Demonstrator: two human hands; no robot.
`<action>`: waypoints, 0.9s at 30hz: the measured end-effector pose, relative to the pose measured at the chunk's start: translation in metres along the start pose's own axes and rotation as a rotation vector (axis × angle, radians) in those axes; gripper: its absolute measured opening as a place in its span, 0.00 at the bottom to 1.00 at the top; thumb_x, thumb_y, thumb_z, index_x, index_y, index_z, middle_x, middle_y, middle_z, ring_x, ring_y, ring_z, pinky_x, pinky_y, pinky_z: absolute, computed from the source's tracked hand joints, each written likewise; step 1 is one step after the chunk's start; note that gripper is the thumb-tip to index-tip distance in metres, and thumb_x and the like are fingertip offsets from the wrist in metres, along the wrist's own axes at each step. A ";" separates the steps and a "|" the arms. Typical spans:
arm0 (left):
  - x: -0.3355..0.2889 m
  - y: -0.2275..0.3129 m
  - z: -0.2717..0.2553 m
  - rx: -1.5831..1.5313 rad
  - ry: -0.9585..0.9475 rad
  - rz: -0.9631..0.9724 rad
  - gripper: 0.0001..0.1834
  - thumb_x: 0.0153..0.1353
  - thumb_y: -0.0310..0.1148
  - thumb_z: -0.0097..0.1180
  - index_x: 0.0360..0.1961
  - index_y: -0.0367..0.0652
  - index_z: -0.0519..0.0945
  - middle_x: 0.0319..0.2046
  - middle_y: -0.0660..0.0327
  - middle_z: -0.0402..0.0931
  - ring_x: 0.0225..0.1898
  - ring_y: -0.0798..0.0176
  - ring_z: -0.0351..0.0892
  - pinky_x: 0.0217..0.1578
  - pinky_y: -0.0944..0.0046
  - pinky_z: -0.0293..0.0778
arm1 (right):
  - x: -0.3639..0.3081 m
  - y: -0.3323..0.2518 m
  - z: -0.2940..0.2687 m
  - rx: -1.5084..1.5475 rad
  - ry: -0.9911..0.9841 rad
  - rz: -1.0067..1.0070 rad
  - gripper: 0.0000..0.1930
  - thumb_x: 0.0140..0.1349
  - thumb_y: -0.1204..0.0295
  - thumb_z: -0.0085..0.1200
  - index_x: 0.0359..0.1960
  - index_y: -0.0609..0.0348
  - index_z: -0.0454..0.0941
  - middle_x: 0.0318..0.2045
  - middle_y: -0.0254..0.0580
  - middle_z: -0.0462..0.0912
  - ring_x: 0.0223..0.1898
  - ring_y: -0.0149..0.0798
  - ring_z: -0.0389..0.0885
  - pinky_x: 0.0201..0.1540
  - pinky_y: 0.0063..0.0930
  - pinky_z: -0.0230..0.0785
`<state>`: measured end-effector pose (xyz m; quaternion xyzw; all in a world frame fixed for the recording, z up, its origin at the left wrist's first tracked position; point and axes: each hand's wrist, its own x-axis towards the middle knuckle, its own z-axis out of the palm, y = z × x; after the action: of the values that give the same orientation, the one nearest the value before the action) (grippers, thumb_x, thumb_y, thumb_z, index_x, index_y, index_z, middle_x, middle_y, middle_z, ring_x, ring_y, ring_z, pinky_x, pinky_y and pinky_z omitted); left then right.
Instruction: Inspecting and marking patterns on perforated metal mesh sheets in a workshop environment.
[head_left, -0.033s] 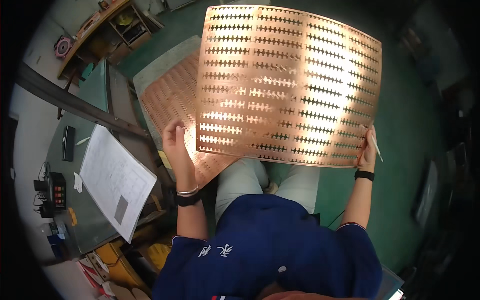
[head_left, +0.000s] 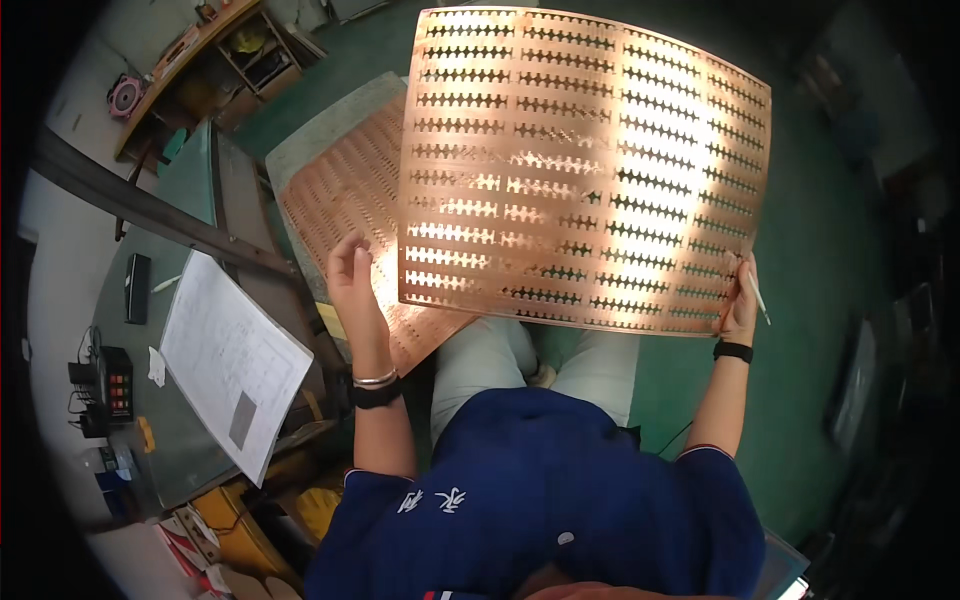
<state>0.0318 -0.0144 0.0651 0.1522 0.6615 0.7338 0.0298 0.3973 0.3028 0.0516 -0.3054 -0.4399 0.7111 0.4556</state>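
A large, thin copper-coloured sheet (head_left: 560, 120) with rows of toothed cut-outs is held up in front of me, bowed slightly and catching bright light. My right hand (head_left: 738, 305) grips its lower right corner, and a slim white pen (head_left: 759, 296) sticks out between those fingers. Just beside the sheet's lower left edge is my left hand (head_left: 350, 282), raised, its fingers loosely bent and apart from the edge, holding nothing. Behind and below lies a second perforated copper sheet (head_left: 335, 185), partly hidden by the held one.
On the left, a paper drawing (head_left: 235, 350) lies on a green-topped table (head_left: 160, 445) with a black box (head_left: 137, 287) and a small device with coloured buttons (head_left: 119, 385). A dark metal bar (head_left: 160, 205) crosses above it. A wooden shelf unit (head_left: 265, 55) stands at the far left.
The held sheet has shifted slightly to the right, together with my right hand and the pen. My left hand has stayed nearly in place.
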 end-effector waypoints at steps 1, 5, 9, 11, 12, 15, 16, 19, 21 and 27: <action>0.005 -0.006 0.002 -0.030 -0.094 -0.031 0.16 0.67 0.32 0.44 0.53 0.35 0.69 0.48 0.59 0.71 0.46 0.66 0.73 0.49 0.65 0.70 | -0.001 -0.005 -0.011 0.000 0.004 -0.006 0.24 0.65 0.63 0.47 0.60 0.61 0.62 0.56 0.42 0.71 0.57 0.38 0.69 0.58 0.32 0.63; 0.011 0.001 0.032 -0.240 -0.396 -0.303 0.23 0.68 0.37 0.44 0.59 0.35 0.62 0.49 0.54 0.72 0.42 0.68 0.75 0.43 0.69 0.72 | -0.006 -0.019 -0.041 0.003 0.080 -0.050 0.24 0.66 0.64 0.45 0.61 0.59 0.61 0.56 0.41 0.70 0.57 0.37 0.69 0.57 0.32 0.65; 0.018 0.000 0.053 -0.316 -0.603 -0.438 0.21 0.67 0.34 0.45 0.58 0.35 0.64 0.45 0.58 0.75 0.41 0.71 0.74 0.41 0.70 0.72 | -0.009 -0.030 -0.052 -0.032 0.118 -0.042 0.24 0.66 0.65 0.46 0.61 0.61 0.62 0.55 0.41 0.71 0.56 0.36 0.70 0.56 0.29 0.64; 0.020 -0.008 0.057 -0.308 -0.641 -0.441 0.19 0.67 0.34 0.46 0.56 0.36 0.67 0.42 0.60 0.75 0.38 0.72 0.74 0.40 0.71 0.72 | -0.008 -0.035 -0.061 -0.068 0.093 -0.047 0.24 0.65 0.64 0.47 0.60 0.62 0.63 0.55 0.41 0.72 0.55 0.36 0.71 0.56 0.29 0.64; 0.021 -0.009 0.058 -0.300 -0.675 -0.440 0.17 0.66 0.33 0.47 0.53 0.38 0.70 0.40 0.62 0.75 0.35 0.74 0.73 0.38 0.73 0.71 | -0.007 -0.037 -0.064 -0.109 0.122 -0.041 0.24 0.65 0.65 0.48 0.59 0.62 0.64 0.54 0.41 0.72 0.55 0.36 0.71 0.56 0.29 0.64; 0.014 -0.004 0.067 -0.359 -0.646 -0.457 0.15 0.66 0.31 0.47 0.51 0.37 0.70 0.38 0.63 0.75 0.35 0.74 0.74 0.38 0.73 0.72 | -0.005 -0.041 -0.070 -0.188 0.122 -0.025 0.22 0.65 0.66 0.49 0.58 0.64 0.66 0.53 0.41 0.73 0.54 0.35 0.71 0.57 0.28 0.63; 0.013 0.000 0.069 -0.360 -0.642 -0.460 0.15 0.66 0.31 0.47 0.51 0.37 0.70 0.38 0.63 0.75 0.35 0.74 0.74 0.38 0.73 0.72 | -0.005 -0.042 -0.070 -0.226 0.094 -0.020 0.22 0.64 0.66 0.49 0.57 0.64 0.67 0.53 0.41 0.74 0.54 0.35 0.71 0.57 0.28 0.62; 0.008 0.008 0.069 -0.435 -0.627 -0.474 0.15 0.66 0.30 0.46 0.52 0.37 0.70 0.40 0.62 0.76 0.38 0.73 0.76 0.39 0.72 0.74 | -0.006 -0.043 -0.067 -0.274 0.077 -0.015 0.22 0.64 0.67 0.49 0.57 0.64 0.67 0.53 0.42 0.73 0.54 0.35 0.71 0.57 0.28 0.63; 0.007 0.010 0.069 -0.491 -0.639 -0.463 0.15 0.66 0.30 0.46 0.52 0.36 0.70 0.41 0.61 0.76 0.40 0.72 0.76 0.40 0.72 0.75 | -0.007 -0.046 -0.065 -0.303 0.099 0.000 0.22 0.64 0.68 0.49 0.58 0.65 0.66 0.53 0.41 0.73 0.54 0.35 0.71 0.56 0.28 0.63; 0.006 0.013 0.064 -0.476 -0.625 -0.481 0.16 0.66 0.31 0.46 0.53 0.36 0.70 0.43 0.61 0.76 0.41 0.72 0.76 0.41 0.71 0.74 | -0.004 -0.044 -0.067 -0.303 0.060 0.043 0.22 0.64 0.68 0.49 0.58 0.65 0.65 0.53 0.41 0.74 0.53 0.35 0.72 0.55 0.27 0.65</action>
<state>0.0447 0.0475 0.0839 0.1974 0.4502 0.7564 0.4315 0.4717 0.3315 0.0627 -0.4009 -0.5218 0.6369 0.4018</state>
